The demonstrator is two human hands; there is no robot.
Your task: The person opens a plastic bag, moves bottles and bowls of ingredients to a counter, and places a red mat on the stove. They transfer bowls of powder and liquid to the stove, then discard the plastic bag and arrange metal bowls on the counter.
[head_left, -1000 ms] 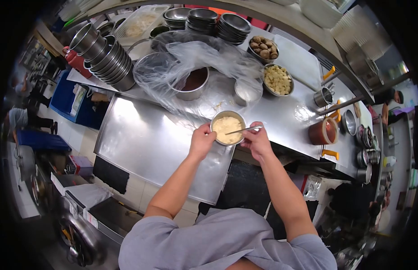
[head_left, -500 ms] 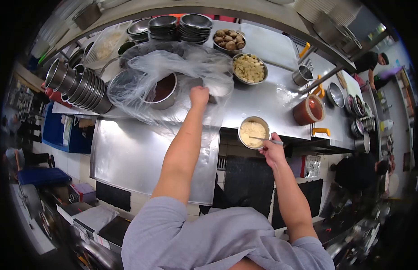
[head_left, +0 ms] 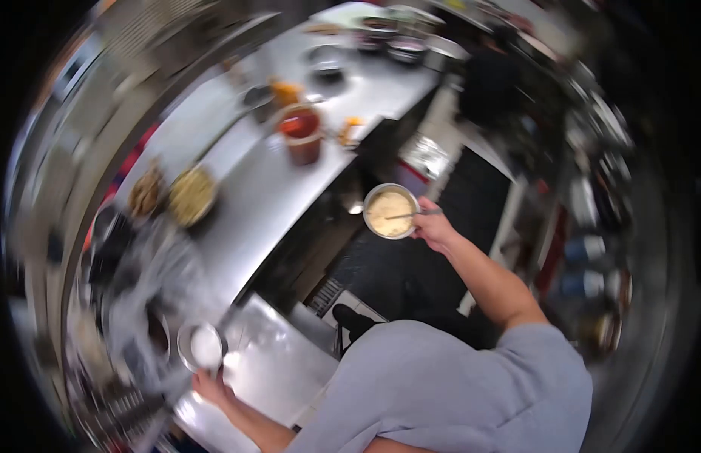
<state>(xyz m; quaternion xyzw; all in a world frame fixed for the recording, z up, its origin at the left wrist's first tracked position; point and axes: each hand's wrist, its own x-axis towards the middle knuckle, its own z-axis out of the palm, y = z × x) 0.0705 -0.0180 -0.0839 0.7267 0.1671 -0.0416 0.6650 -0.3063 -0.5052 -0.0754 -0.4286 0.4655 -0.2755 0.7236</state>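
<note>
At the near left of the blurred view, the person's left hand [head_left: 211, 386] reaches back along the steel counter [head_left: 275, 196] and closes its fingers on the near rim of a small metal bowl [head_left: 202, 347] with something pale inside; the bowl sits at the counter's near end, though the blur hides exactly how tight the hold is. Just left of and beyond that bowl lies a crumpled clear plastic sheet [head_left: 150, 279], smeared by motion, with a darker pot barely readable under it. Farther along the counter stand two bowls of food, one yellowish [head_left: 190, 196] and one brownish [head_left: 145, 193], side by side. Farther still is a red-orange pot [head_left: 302, 136] with orange-handled things beside it, too blurred to name.

Right of the counter's edge, above the dark floor mat [head_left: 411, 264], the right hand [head_left: 435, 225] holds a round metal bowl of pale, creamy mixture [head_left: 390, 211] in the air, clear of the counter. The fingers wrap the bowl's right rim and also pinch a thin metal utensil [head_left: 411, 215], which lies across the mixture. The grey sleeve and shoulder [head_left: 441, 392] fill the near foreground.
</note>
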